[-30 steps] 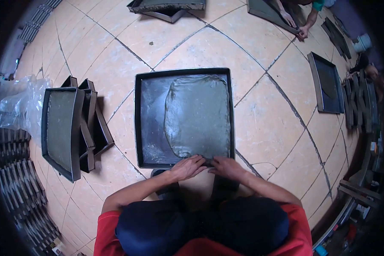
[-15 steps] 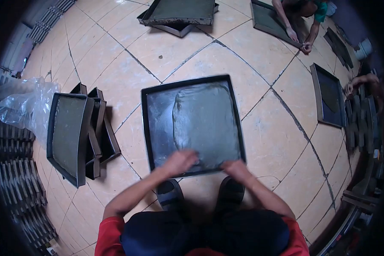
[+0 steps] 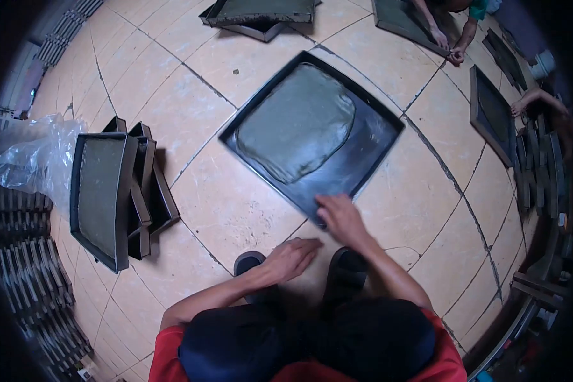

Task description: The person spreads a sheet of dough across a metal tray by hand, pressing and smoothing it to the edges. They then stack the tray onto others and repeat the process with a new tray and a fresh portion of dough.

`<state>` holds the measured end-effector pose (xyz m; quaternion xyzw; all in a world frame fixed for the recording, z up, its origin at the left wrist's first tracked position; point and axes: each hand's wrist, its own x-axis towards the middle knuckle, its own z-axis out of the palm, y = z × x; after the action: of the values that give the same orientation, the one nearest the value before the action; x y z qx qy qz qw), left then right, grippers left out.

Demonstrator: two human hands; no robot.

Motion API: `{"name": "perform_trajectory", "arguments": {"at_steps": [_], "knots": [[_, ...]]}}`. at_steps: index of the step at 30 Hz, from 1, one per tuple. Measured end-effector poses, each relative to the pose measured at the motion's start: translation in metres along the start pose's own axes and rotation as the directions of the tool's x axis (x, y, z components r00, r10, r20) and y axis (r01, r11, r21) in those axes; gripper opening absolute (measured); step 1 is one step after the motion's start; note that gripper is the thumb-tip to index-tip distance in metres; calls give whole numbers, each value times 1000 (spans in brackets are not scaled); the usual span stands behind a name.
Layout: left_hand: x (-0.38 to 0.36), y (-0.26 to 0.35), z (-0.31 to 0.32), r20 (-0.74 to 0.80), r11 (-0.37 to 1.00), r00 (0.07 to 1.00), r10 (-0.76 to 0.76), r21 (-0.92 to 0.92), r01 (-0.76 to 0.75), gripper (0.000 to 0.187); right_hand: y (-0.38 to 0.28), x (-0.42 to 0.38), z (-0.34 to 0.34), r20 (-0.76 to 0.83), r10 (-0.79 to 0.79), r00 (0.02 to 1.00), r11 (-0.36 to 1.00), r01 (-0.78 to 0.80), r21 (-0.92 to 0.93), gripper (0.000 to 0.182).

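Note:
A square dark metal tray lies on the floor in front of me, turned so that one corner points toward my feet. Inside it, a flat grey-green slab of dough-like mass covers the far left part, leaving bare metal on the near right. My right hand is at the tray's near corner, its fingers bent over the rim. Just short of that corner hovers my left hand, fingers loosely stretched, touching nothing that I can see.
Filled trays are stacked at left beside a clear plastic bag. More trays lie at the far side. At upper right, another person's hands hold a tray's corner; a further hand touches a leaning tray.
The tray has turned, moving the slab from its right side to the far left, and sits slightly farther away. My left hand has come off the tray; my right hand is at the near corner.

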<state>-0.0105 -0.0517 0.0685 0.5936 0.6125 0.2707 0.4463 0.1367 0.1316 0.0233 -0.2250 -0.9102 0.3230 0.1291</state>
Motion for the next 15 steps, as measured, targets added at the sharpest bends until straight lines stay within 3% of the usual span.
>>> {"name": "perform_trajectory", "arguments": {"at_steps": [2, 3, 4, 5, 6, 8, 10, 11, 12, 14, 15], "knots": [[0, -24, 2, -121, 975, 989, 81, 215, -53, 32, -23, -32, 20, -58, 1, 998, 999, 2, 53, 45], [4, -45, -5, -360, 943, 897, 258, 297, -152, 28, -22, -40, 16, -42, 73, 996, 997, -74, 0, 41], [4, -60, -20, -429, 934, 889, 162, 357, 2, 23, -17, -53, 8, -25, 149, 989, 987, -150, -53, 37], [7, -57, -36, -563, 885, 802, 197, 454, 101, 17, -7, -63, 3, -33, 175, 984, 983, -176, -44, 31], [0, -67, -39, -575, 873, 805, 150, 459, 165, 13, 2, -70, -1, -42, 204, 978, 978, -206, -36, 27], [-29, -98, -22, -316, 890, 948, -24, 425, 164, 16, -3, -73, -20, 87, 283, 955, 952, -269, -144, 21], [-46, -89, -4, -291, 931, 956, 49, 360, 62, 17, -7, -72, -31, 231, 340, 911, 914, -262, -311, 19], [-51, -85, 2, -280, 963, 960, -2, 257, 77, 16, -11, -68, -30, 327, 404, 854, 875, -256, -411, 16], [-52, -73, 0, -217, 981, 964, -154, 79, 175, 16, -14, -67, -22, 348, 360, 866, 894, -213, -394, 16], [-42, -57, -16, -30, 892, 916, -401, -241, 382, 16, -15, -57, 5, 375, 259, 890, 926, -119, -357, 16], [-38, -62, -21, -10, 909, 923, -384, -177, 376, 21, -18, -49, 18, 374, 118, 920, 987, -68, -145, 18]]}}
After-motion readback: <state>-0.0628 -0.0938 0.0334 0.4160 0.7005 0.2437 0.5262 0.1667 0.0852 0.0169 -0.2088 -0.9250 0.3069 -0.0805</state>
